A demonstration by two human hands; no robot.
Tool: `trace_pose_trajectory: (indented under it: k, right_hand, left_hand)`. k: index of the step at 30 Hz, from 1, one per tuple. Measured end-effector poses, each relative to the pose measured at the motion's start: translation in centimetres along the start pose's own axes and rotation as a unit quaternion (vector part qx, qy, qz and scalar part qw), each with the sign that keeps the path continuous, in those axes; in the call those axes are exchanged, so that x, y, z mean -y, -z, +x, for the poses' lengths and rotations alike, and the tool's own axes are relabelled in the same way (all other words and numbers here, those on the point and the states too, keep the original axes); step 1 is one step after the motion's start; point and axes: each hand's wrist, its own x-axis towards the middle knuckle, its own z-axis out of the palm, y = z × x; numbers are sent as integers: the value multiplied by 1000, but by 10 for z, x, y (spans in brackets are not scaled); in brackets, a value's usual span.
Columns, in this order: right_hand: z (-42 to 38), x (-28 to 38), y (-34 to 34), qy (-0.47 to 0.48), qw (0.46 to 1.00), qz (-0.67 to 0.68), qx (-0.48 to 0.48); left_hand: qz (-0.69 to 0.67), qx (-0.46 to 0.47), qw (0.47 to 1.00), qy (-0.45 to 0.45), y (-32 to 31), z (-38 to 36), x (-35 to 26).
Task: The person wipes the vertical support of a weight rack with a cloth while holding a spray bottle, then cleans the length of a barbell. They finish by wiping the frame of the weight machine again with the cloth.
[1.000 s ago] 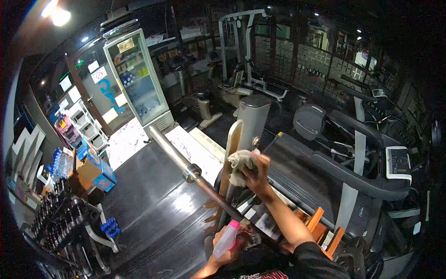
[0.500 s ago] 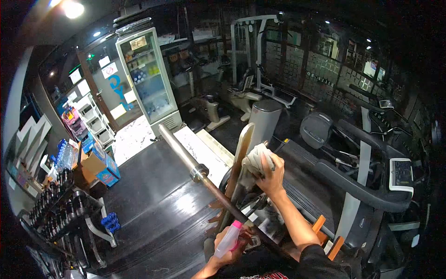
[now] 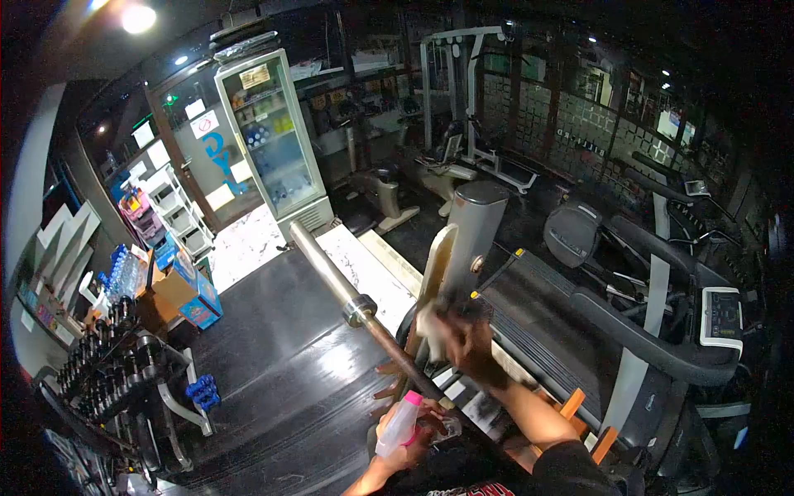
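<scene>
My left hand (image 3: 403, 450) is closed around a translucent spray bottle (image 3: 399, 431) with a pink tip, low in the view near my body. My right hand (image 3: 467, 343), blurred by motion, grips a pale cloth (image 3: 430, 329). The cloth is beside the upright rack post (image 3: 438, 263), which has a light, worn-looking edge. A barbell (image 3: 327, 269) slants across in front of me, its bright sleeve and collar pointing away to the left. Its darker shaft runs down past my left hand.
Left of me stand a dumbbell rack (image 3: 116, 364), an open cardboard box (image 3: 194, 298) and packed water bottles (image 3: 124, 277). A glass-door fridge (image 3: 277, 132) is at the back. A treadmill (image 3: 554, 310) lies to the right. Orange bars (image 3: 571, 403) jut out near my right forearm.
My right hand has moved down along the post with the cloth, from near its top to lower beside it. My left hand still holds the bottle. The view has shifted slightly.
</scene>
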Motion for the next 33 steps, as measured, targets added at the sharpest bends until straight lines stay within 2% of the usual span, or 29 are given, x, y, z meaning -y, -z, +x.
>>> trace_pose_trajectory:
  k: [1, 3, 5, 6, 7, 9, 10, 11, 13, 15, 17, 18, 20, 21, 23, 24, 26, 27, 29, 30, 31, 33]
  right_hand:
    - [-26, -5, -4, 1, 1000, 0, -1]
    - [-56, -8, -1, 51, 978, -6, 204]
    - [-59, -16, 9, 48, 976, 18, 211]
    - [-52, -18, 15, 45, 974, 43, 217]
    - [-47, -23, 18, 44, 974, 42, 216]
    - [-28, -34, 22, 14, 986, 88, 141]
    - [4, -25, 33, 60, 992, 103, 48]
    - [20, -22, 35, 61, 992, 104, 48]
    - [39, -17, 32, 3, 994, -46, -100]
    - [47, -11, 15, -9, 993, -42, -107]
    - [43, -15, 5, -22, 992, -39, -116]
    - [32, -19, 1, -9, 993, -55, -103]
    - [2, -21, -12, -16, 995, -60, -83]
    - [-18, -20, -15, -19, 995, -62, -81]
    - [-52, -24, -15, -12, 999, 46, 22]
    - [-61, -28, -17, -11, 999, 44, 20]
    - [-75, -34, -18, 54, 991, 115, 41]
    - [-72, -35, -11, 53, 991, 112, 40]
    - [-66, -38, 4, 48, 988, 77, 129]
    - [-54, -38, 7, 59, 990, 93, 87]
    - [-39, -36, 13, 57, 990, 93, 86]
    - [-7, -31, 27, 12, 995, 94, -8]
  left_hand:
    - [-36, -23, 999, 3, -1, 3, -6]
    - [-72, -45, 996, 8, -3, 2, -6]
    - [-42, -38, 996, 64, -5, -4, 5]
    - [-42, -37, 996, 63, -8, -3, 5]
    - [-78, -47, 995, 45, -10, -2, 4]
    - [-112, -57, 992, 25, -13, 1, 2]
    - [-101, -46, 993, 29, -13, 3, -1]
    - [-90, -36, 995, 34, -14, 4, -5]
    - [-68, -39, 997, 6, -13, 19, -34]
    - [-44, -44, 998, -21, -16, 24, -44]
    - [-113, -54, 992, 28, -20, 25, -44]
    - [-110, -57, 992, 25, -19, 26, -42]
    - [20, -47, 999, -3, -15, 25, -35]
    - [19, -45, 999, -1, -14, 26, -35]
    - [54, -55, 994, -72, -14, 34, -35]
    - [61, -60, 996, -9, -16, 27, -25]
    - [30, -80, 996, 16, -22, 27, -28]
    - [0, -99, 994, 43, -25, 28, -29]
    - [-5, -95, 995, 39, -26, 28, -24]
    - [-6, -95, 995, 35, -27, 28, -23]
    - [-5, -93, 995, 36, -28, 30, -27]
    - [-120, -131, 983, 36, -32, 36, -36]
